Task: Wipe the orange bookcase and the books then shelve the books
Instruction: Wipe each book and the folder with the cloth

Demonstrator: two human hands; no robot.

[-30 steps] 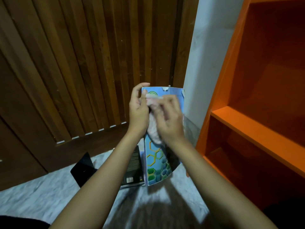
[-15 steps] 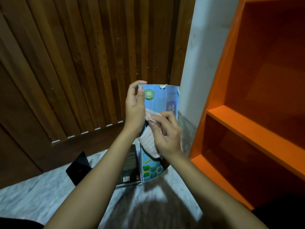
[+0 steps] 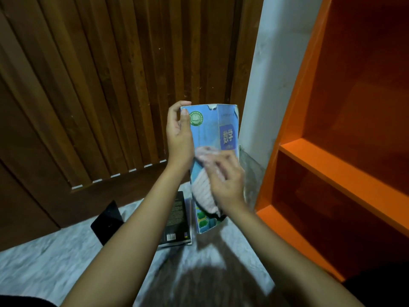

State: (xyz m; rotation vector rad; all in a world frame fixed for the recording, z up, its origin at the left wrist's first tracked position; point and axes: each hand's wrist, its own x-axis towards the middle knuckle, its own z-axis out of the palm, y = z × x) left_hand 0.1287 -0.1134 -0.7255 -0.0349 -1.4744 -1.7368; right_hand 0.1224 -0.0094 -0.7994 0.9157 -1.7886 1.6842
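A: Entry, head view. Where is the blue book (image 3: pixel 208 129)?

B: Held upright at centre frame, front cover toward the camera, in front of the slatted door (image 3: pixel 110 85) and the wall (image 3: pixel 270 85). It is left of the bookcase (image 3: pixel 332 173) and not touching it. Cannot tell whether its lower corner rests on the floor (image 3: pixel 44 262).

A: Left hand (image 3: pixel 179 140)?

B: Grips the book's upper left edge. The thumb lies on the cover near the green round emblem and the fingers curl round to the back.

A: Right hand (image 3: pixel 225 180)?

B: Fingers curled over a pink-and-white striped cloth (image 3: pixel 202 193), pressing it against the middle of the cover. The fingertips are blurred. The cloth hangs down over the lower cover, and only the hexagon pattern at the bottom shows below it.

A: Other books?

B: A black book (image 3: pixel 177 218) lies flat on the floor, back cover up with the barcode visible. It is just left of the blue book and partly hidden by the left forearm. A dark flat thing (image 3: pixel 107 220) lies further left, and I cannot identify it.

A: Bookcase?

B: Orange, at frame right. Two shelf boards and the base are in view, with the interior in shadow.
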